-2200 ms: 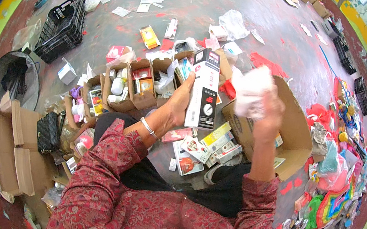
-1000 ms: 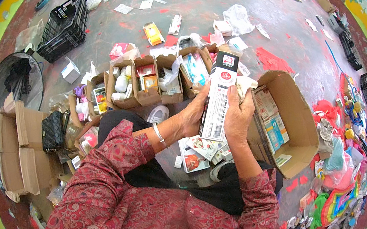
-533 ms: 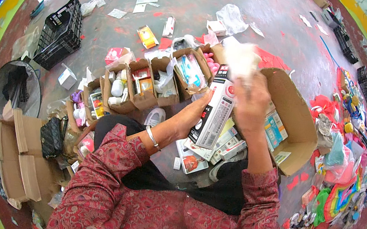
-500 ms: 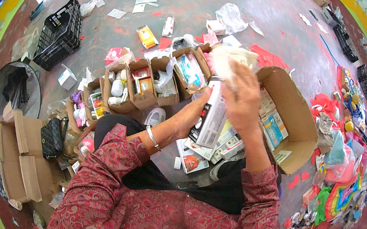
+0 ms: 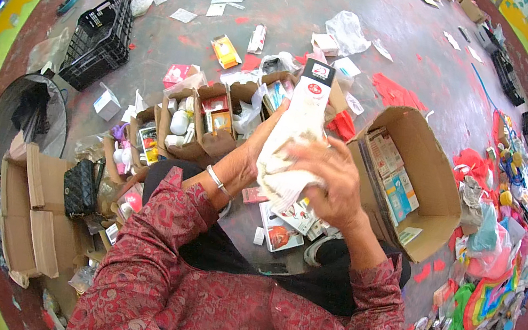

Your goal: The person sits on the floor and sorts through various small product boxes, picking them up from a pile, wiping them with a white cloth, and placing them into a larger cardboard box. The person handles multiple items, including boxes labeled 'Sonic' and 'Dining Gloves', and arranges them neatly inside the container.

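My left hand (image 5: 260, 142) is closed around a long, narrow white carton with a black end (image 5: 316, 88), which tilts up away from me. A crumpled off-white cloth (image 5: 284, 161) covers its lower part. My right hand (image 5: 338, 186), slightly blurred, grips this cloth and presses it against the carton. Below my hands, several flat boxes, one with a red-orange picture (image 5: 279, 236), lie on the floor between my legs. Just right of my right hand stands an open cardboard box (image 5: 441, 182) with upright packages (image 5: 400, 193) inside.
A row of small open cartons (image 5: 192, 149) with bottles and packets curves to the left. Farther left are a black crate (image 5: 99, 40), a round dark bin (image 5: 29, 116), a black quilted bag (image 5: 82, 188) and cardboard (image 5: 33, 209). A colourful heap (image 5: 495, 255) lies at the right.
The carton has turned, its black end now pointing away from me. The cloth has come down from beyond the carton to cover its near part, and my right hand moved nearer with it.
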Demonstrator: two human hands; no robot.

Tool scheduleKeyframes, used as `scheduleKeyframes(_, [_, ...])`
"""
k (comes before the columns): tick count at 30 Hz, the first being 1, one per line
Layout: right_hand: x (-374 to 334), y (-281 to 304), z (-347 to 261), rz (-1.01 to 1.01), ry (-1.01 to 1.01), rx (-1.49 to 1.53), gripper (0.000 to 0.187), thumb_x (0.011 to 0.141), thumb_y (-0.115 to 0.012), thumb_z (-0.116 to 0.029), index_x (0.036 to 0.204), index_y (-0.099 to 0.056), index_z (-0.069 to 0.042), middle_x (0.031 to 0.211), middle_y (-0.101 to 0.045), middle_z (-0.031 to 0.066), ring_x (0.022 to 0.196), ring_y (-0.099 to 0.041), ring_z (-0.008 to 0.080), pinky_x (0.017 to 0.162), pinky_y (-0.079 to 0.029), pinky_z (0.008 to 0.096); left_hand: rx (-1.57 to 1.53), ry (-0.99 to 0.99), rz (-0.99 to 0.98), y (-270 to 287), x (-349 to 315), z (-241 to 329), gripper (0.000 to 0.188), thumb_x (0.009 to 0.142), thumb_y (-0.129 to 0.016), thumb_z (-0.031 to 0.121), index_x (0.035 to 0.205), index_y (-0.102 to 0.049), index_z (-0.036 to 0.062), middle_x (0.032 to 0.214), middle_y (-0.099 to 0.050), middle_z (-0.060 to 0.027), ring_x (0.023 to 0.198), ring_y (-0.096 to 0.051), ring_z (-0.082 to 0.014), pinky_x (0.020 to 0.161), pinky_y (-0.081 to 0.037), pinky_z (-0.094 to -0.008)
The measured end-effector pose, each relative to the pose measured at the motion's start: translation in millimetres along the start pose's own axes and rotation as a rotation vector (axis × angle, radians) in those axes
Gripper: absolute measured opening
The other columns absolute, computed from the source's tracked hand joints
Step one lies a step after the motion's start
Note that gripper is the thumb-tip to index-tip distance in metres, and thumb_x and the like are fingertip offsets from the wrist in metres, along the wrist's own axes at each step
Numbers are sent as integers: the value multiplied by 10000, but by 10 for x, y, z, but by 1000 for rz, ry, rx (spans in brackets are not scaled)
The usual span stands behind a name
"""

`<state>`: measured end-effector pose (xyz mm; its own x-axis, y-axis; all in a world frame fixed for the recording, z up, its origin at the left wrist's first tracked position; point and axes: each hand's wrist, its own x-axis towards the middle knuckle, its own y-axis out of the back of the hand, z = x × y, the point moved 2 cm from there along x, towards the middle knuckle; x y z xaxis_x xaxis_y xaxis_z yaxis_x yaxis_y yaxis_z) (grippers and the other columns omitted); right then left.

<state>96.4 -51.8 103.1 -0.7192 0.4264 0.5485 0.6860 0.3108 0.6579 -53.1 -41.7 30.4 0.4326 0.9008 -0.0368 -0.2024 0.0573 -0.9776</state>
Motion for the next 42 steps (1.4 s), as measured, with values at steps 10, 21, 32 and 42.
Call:
scheduleKeyframes(10, [-310, 351, 984, 984, -953, 1210, 304, 862, -490, -203, 1110, -512, -28, 1044, -596, 101, 941, -592, 218, 788, -491, 356, 340, 31, 458, -104, -86, -150, 508, 866, -414, 521, 1082, -554, 83, 844, -633, -84, 726, -638, -195, 628, -537, -302])
scheduleKeyframes(21, [-55, 267, 452, 409, -407, -138, 218, 801, -573, -123, 978, -607, 2, 974, -614, 179, 853, -603, 277, 752, -465, 354, 1147, -112, 307, -160, -63, -252, 594, 822, -560, 146, 1331, -279, 23, 1056, -522, -42, 894, -502, -101, 765, -428, -236])
scheduleKeyframes(32, [-401, 420, 1291, 877, -1076, 826, 268, 893, -481, -197, 1068, -528, 0, 948, -613, 76, 799, -621, 181, 662, -524, 340, 826, -202, 393, -113, -98, -162, 608, 853, -531, 116, 1352, -195, 30, 1048, -546, -80, 817, -567, -102, 672, -491, -227])
scheduleKeyframes(42, [-165, -125, 570, 531, -869, 959, 288, 767, -661, -99, 1027, -587, -2, 914, -621, 28, 786, -572, 83, 687, -449, 223, 575, -248, 294, -129, -86, -193, 563, 925, -399, 407, 1347, -223, 80, 1198, -477, -107, 1059, -511, -181, 883, -434, -306])
